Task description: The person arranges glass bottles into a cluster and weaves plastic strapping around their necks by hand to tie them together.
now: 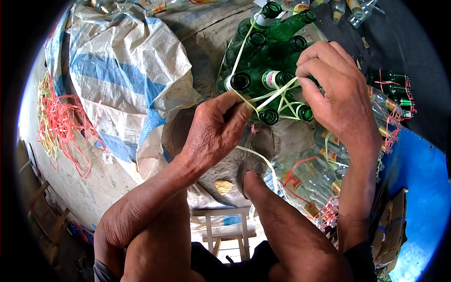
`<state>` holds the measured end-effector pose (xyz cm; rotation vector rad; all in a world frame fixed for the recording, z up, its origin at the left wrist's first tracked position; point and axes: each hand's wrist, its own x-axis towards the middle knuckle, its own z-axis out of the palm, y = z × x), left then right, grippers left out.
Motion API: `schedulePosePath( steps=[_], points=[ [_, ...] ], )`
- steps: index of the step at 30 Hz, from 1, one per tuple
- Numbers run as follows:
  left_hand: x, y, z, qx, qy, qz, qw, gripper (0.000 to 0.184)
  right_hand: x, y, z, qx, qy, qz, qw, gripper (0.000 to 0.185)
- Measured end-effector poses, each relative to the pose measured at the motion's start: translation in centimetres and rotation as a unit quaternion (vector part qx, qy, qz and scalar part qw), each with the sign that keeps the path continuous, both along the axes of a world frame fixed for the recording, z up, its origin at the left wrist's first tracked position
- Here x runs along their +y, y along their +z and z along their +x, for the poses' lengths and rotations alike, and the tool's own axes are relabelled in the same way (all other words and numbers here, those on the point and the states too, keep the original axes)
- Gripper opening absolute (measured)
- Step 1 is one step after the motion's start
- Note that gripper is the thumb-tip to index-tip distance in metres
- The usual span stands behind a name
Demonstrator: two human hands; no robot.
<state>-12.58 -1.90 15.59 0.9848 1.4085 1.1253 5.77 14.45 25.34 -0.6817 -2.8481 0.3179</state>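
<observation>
Several green glass bottles (pixel 284 29) stand upright in a tight cluster before me, with a pale yellow-green plastic strip (pixel 278 95) running around and across their necks. My right hand (pixel 336 91) is closed over the right side of the cluster, with the strip pinched between thumb and fingers. At the near left edge, my left hand (pixel 213 129) is closed on the strip beside a bottle neck. Its fingertips are partly hidden. A loose length of strip (pixel 263 157) hangs below, over my right shoe (pixel 260 143).
A white and blue woven sack (pixel 127 70) lies at left, near a heap of red and yellow strips (pixel 61 122). Clear bottles (pixel 310 176) lie beside my right leg. Tied green bottles (pixel 390 84), a blue surface (pixel 423 188) and cardboard (pixel 392 225) are at right.
</observation>
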Motion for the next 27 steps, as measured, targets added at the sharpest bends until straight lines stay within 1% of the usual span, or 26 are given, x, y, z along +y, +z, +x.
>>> schedulePosePath(
  steps=[8,11,14,17,20,23,27],
  points=[
    [0.0,0.0,0.1,0.008,0.001,-0.002,1.0,0.018,1.0,-0.5,-0.5,0.015,0.003,-0.037,0.999,0.014],
    [-0.1,-0.7,0.1,0.002,0.006,0.011,1.0,0.018,2.0,-0.9,-0.7,0.012,0.027,-0.048,0.998,0.014],
    [0.0,0.2,0.1,-0.043,0.011,-0.035,0.998,0.019,2.4,-1.3,-1.0,0.013,0.04,-0.055,0.998,0.013],
    [0.0,0.2,0.1,-0.034,0.009,-0.034,0.999,0.019,2.5,-1.4,-1.3,-0.001,0.026,-0.071,0.997,0.012],
    [0.0,0.1,0.2,-0.051,0.021,-0.035,0.998,0.019,2.7,-1.8,-1.9,-0.022,0.018,-0.078,0.997,0.011],
    [0.0,0.7,0.3,-0.076,0.037,-0.067,0.994,0.018,3.5,-2.1,-2.3,-0.043,0.036,-0.056,0.997,0.01],
    [0.3,1.2,-0.5,-0.047,0.021,-0.058,0.997,0.016,4.2,-2.5,-2.5,-0.048,0.045,-0.046,0.997,0.009]
  ],
)
